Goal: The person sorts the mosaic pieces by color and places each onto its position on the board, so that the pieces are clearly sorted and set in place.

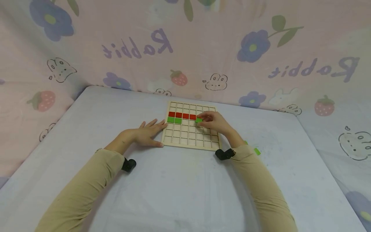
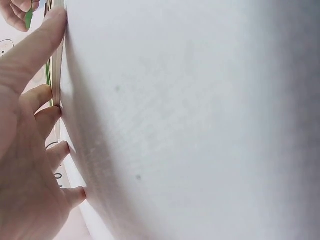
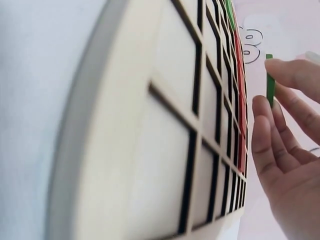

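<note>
A wooden grid board (image 1: pixel 191 147) lies on the white table, divided into square cells. Red tiles (image 1: pixel 178 115) fill several cells of one row, and two green tiles (image 1: pixel 175 120) sit side by side in the row just nearer. My right hand (image 1: pixel 215 122) pinches another green tile (image 3: pixel 270 82) between thumb and fingers, above the board's surface. Seen from the right wrist, that tile stands on edge, apart from the grid. My left hand (image 1: pixel 147 133) is spread flat at the board's left side, its thumb and fingers (image 2: pixel 47 117) touching the edge.
Loose green tiles (image 1: pixel 257 151) lie on the table beside the right forearm, which partly hides one. Black wrist cameras (image 1: pixel 128 165) are strapped to both wrists. Behind the table hangs a pink curtain (image 1: pixel 197 48) printed with rabbits, flowers and strawberries.
</note>
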Demonstrator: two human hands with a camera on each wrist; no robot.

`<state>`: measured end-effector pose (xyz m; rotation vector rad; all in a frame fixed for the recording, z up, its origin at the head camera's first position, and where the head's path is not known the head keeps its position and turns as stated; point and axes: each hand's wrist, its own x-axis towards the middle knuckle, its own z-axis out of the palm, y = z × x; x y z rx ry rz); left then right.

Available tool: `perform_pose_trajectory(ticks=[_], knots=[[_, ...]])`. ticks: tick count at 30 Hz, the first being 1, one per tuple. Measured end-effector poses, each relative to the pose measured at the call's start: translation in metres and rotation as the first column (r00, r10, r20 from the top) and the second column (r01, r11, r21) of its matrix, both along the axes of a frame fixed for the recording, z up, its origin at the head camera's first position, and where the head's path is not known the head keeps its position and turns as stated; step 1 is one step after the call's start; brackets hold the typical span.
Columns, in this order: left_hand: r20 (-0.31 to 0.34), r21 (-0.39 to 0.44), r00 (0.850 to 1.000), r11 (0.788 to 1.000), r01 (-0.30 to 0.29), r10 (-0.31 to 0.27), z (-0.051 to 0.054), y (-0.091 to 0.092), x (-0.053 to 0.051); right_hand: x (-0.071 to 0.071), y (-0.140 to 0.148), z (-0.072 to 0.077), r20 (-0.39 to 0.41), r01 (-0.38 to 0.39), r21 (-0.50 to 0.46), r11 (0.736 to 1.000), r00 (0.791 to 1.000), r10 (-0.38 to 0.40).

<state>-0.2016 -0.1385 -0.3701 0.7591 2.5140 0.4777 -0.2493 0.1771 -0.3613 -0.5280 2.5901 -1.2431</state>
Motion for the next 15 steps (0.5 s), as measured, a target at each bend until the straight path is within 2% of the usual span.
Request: perform_pose_trajectory(ticks=[2,15], knots=[[0.0,-0.002,1.0,1.0,-0.001,0.001,0.0,0.0,0.0,-0.003,-0.002,-0.004,-0.004,-0.001,-0.006,1.0,1.0,0.001],[0.01,0.004,1.0,1.0,-0.005,0.005,0.0,0.0,0.0,-0.007,-0.021,-0.005,-0.007,-0.008,0.033,0.999,1.0,0.008]])
